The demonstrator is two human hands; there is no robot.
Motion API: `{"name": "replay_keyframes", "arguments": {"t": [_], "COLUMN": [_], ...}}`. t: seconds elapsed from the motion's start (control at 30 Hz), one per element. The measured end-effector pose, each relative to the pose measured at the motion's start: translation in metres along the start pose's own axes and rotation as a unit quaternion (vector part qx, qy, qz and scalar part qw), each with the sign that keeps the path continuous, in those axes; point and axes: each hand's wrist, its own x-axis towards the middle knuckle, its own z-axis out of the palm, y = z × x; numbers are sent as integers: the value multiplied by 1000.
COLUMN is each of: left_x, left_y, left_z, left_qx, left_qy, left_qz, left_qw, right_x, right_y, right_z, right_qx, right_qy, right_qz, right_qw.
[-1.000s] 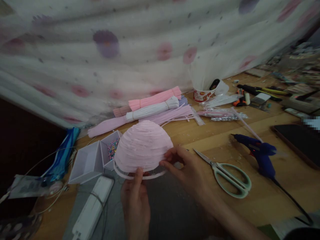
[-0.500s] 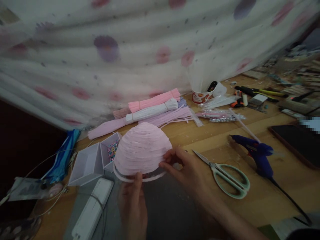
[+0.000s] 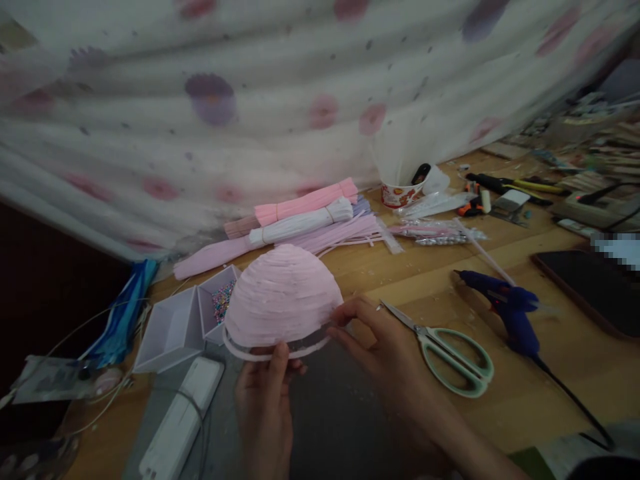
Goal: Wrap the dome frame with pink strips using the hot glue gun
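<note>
A pale pink dome (image 3: 283,293), built of rows of fuzzy pipe cleaner, is held up over the table. Along its lower edge hangs a loose pink pipe cleaner (image 3: 250,356), curving with a gap between it and the dome. My left hand (image 3: 267,400) grips the dome from below, thumb in front on the loose strip and fingers mostly hidden behind. At the dome's right edge, my right hand (image 3: 373,340) pinches the strip between thumb and forefinger. Green-handled scissors (image 3: 450,357) lie just right of that hand, blades parted slightly.
Bundles of pipe cleaners (image 3: 305,220) lie behind the dome. White trays (image 3: 167,333), one with small colourful beads (image 3: 223,303), stand left, near a white power strip (image 3: 183,420). A blue glue gun (image 3: 515,310), a phone (image 3: 590,287) and a paper cup (image 3: 400,193) are rightward.
My left fingertips now show beneath the loose strip. The right hand still pinches at the dome's right edge, and the whole view has shifted slightly.
</note>
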Motion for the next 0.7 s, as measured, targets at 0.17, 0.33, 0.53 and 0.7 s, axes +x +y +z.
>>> {"name": "replay_keyframes", "arguments": {"t": [0.17,0.33,0.53,0.7], "left_x": [0,-7,-11,-11], "left_y": [-9,-32,-41,-41], "left_z": [-3,-2,2,2], "left_qx": [-12,6,19,34], "left_qy": [7,-27,-47,-36], "left_qz": [10,14,4,30], "left_qw": [1000,1000,999,998], "right_x": [2,0,0,5], "right_y": [5,8,5,0], "right_z": [7,14,15,19], "right_qx": [27,63,63,52], "right_qy": [-29,-29,-24,-17], "right_qz": [-17,-36,-25,-23], "right_qw": [999,997,997,998]}}
